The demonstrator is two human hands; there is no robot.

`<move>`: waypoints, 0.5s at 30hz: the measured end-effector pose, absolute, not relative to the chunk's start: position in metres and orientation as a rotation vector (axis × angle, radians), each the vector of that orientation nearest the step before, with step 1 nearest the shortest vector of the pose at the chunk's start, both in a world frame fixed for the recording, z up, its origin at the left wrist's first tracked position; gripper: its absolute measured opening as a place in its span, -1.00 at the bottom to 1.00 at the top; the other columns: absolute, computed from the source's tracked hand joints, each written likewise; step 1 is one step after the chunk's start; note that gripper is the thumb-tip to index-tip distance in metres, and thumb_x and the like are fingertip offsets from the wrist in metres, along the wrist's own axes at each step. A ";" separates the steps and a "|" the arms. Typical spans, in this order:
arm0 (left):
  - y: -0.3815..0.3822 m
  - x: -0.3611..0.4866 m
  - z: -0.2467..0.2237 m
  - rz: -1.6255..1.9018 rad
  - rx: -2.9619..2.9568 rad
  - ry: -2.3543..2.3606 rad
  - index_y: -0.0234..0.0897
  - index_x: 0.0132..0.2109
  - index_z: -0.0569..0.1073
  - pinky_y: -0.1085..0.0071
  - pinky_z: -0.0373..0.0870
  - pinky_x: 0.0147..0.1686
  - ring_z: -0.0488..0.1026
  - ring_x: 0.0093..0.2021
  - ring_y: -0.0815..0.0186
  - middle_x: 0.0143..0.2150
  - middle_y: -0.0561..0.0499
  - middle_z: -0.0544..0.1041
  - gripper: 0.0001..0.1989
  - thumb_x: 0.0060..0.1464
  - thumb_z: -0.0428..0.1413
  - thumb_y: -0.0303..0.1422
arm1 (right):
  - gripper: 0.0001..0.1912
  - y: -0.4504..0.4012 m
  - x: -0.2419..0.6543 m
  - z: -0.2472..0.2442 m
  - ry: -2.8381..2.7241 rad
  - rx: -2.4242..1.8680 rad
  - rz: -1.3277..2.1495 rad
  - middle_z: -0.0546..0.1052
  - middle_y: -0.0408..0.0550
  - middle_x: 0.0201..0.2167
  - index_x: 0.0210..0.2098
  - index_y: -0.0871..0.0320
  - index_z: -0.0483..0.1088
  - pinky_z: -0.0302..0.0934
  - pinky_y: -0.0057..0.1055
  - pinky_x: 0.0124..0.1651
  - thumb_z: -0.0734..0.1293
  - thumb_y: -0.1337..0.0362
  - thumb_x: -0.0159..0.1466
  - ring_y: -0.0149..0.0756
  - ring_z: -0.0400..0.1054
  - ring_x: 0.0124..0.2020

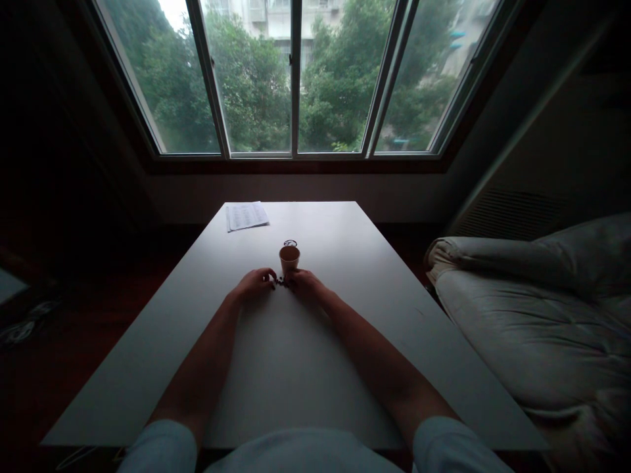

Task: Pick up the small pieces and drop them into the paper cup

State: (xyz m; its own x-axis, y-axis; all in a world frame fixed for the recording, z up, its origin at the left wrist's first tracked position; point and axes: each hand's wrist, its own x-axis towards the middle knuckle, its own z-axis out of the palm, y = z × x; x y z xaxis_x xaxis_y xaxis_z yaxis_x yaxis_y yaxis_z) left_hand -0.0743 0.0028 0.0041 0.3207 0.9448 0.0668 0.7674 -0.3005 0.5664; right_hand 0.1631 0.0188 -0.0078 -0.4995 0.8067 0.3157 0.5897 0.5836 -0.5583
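Note:
A brown paper cup stands upright near the middle of the white table, its open mouth towards me. Just in front of its base lies a small cluster of dark, bean-like pieces, too small to name surely. My left hand rests at the left of these pieces, fingers curved and a gap showing between thumb and forefinger. On the other side, my right hand is close against the cup's lower right, its fingertips drawn together at the pieces. Whatever those fingertips hold is hidden.
Behind the cup lies a small ring-shaped item. Printed papers lie at the far left corner of the white table. A cushioned sofa stands along the right side, and a wide window is beyond the far edge.

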 end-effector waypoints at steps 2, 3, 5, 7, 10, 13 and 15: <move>0.003 -0.077 0.005 0.541 2.144 1.460 -0.16 -0.10 0.58 0.49 0.27 -0.34 0.35 -0.39 0.39 -0.33 0.08 0.51 -0.70 0.00 0.09 -0.38 | -0.80 0.020 0.165 -0.009 -2.390 -0.997 0.501 0.58 0.01 -0.22 -0.26 0.15 0.57 0.21 -0.46 -0.21 0.31 0.36 0.19 -0.26 0.43 -0.25; 0.003 -0.079 0.005 0.537 2.138 1.431 -0.17 -0.09 0.58 0.49 0.27 -0.34 0.34 -0.39 0.39 -0.32 0.08 0.50 -0.68 -0.01 0.07 -0.40 | -0.78 0.021 0.166 -0.009 -2.431 -0.957 0.487 0.58 0.01 -0.18 -0.21 0.14 0.57 0.21 -0.46 -0.20 0.30 0.36 0.20 -0.27 0.43 -0.23; 0.003 -0.081 0.006 0.529 2.139 1.372 -0.17 -0.07 0.57 0.49 0.28 -0.34 0.33 -0.39 0.39 -0.31 0.07 0.48 -0.65 -0.02 0.08 -0.40 | -0.76 0.021 0.168 -0.008 -2.451 -0.935 0.465 0.57 0.01 -0.15 -0.15 0.12 0.56 0.21 -0.46 -0.19 0.33 0.34 0.20 -0.28 0.43 -0.23; 0.003 -0.082 0.007 0.523 2.163 1.319 -0.17 -0.05 0.57 0.49 0.28 -0.33 0.33 -0.38 0.39 -0.30 0.07 0.47 -0.66 -0.02 0.12 -0.36 | -0.72 0.020 0.169 -0.007 -2.481 -0.905 0.462 0.56 0.02 -0.15 -0.11 0.11 0.55 0.20 -0.46 -0.21 0.36 0.32 0.18 -0.27 0.42 -0.25; 0.003 -0.082 0.007 0.528 2.197 1.296 -0.16 -0.06 0.57 0.48 0.29 -0.31 0.33 -0.35 0.38 -0.29 0.06 0.45 -0.67 -0.02 0.17 -0.29 | -0.71 0.016 0.169 -0.006 -2.497 -0.869 0.464 0.56 0.02 -0.17 -0.08 0.12 0.54 0.19 -0.45 -0.22 0.34 0.30 0.20 -0.27 0.40 -0.27; 0.003 -0.080 0.004 0.551 2.198 1.330 -0.17 -0.08 0.57 0.47 0.29 -0.30 0.34 -0.35 0.37 -0.28 0.05 0.46 -0.70 0.01 0.17 -0.26 | -0.76 0.013 0.167 -0.005 -2.492 -0.947 0.444 0.56 0.05 -0.19 -0.16 0.15 0.56 0.17 -0.44 -0.21 0.28 0.29 0.26 -0.26 0.39 -0.27; 0.003 -0.079 0.003 0.563 2.200 1.344 -0.17 -0.10 0.58 0.47 0.29 -0.30 0.34 -0.35 0.37 -0.28 0.05 0.46 -0.72 0.03 0.15 -0.25 | -0.77 0.013 0.166 -0.005 -2.505 -0.998 0.437 0.56 0.07 -0.20 -0.20 0.16 0.56 0.17 -0.43 -0.20 0.26 0.30 0.27 -0.25 0.38 -0.26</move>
State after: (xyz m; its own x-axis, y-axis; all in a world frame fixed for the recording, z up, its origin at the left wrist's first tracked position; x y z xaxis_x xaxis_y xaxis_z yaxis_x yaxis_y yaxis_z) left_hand -0.0792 0.0028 0.0028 0.4281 0.8994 0.0884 0.6938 -0.3898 0.6056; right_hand 0.1659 0.0126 -0.0050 -0.6612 0.7062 0.2532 0.5787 0.6948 -0.4269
